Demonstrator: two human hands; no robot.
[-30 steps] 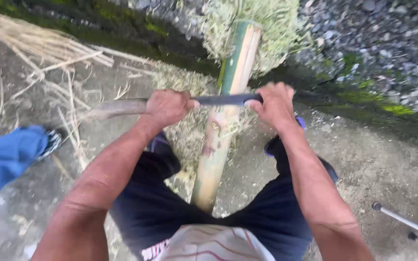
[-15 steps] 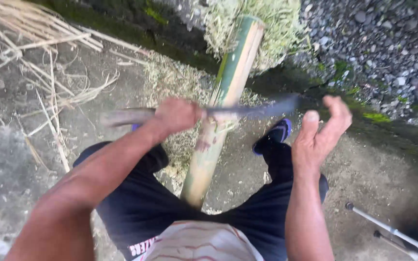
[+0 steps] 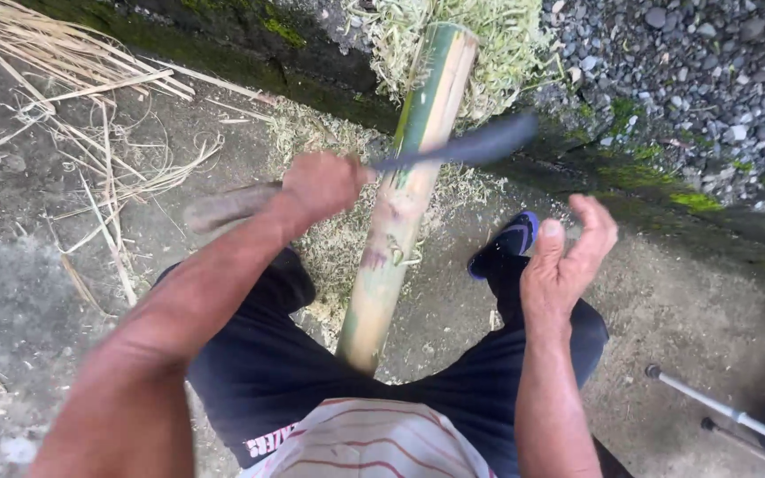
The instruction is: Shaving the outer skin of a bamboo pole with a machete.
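Note:
A thick green bamboo pole [image 3: 405, 195] slants from between my legs up to the stone edge. My left hand [image 3: 320, 186] is shut on the handle of a long dark knife [image 3: 467, 146], whose blade lies across the pole and points up to the right, blurred. My right hand [image 3: 568, 257] is open, fingers apart, to the right of the pole and below the blade tip, touching nothing. Pale green shavings [image 3: 489, 44] lie heaped around the pole's far end and beneath it.
Dry bamboo strips [image 3: 55, 62] are scattered at the upper left on the concrete ground. A mossy kerb [image 3: 657, 186] and grey gravel [image 3: 701, 71] run along the top right. A blue shoe [image 3: 511, 239] sits by the pole. Metal legs [image 3: 728, 412] stand at the lower right.
My right hand has let go of the blade's far end and opened. The left hand alone now swings the knife, its tip lifted up to the right.

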